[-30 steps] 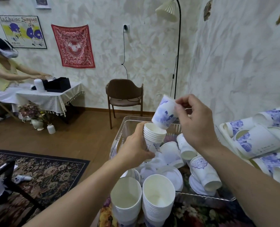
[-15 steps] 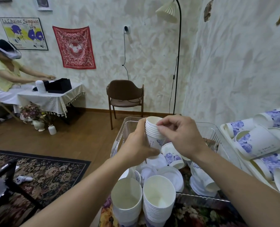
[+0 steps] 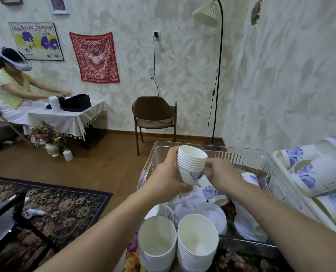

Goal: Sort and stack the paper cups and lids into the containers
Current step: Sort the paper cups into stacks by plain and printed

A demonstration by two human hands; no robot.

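Two bare forearms reach in from the near edge, with no sleeves, watch or rings showing. The left hand and right hand wear no gloves.

i held one stack of small cups. two taller stacks stood at the table's near edge. one clear bin held loose cups and lids, too jumbled to count.

Brown chair, floor lamp, red wall cloth, patterned rug
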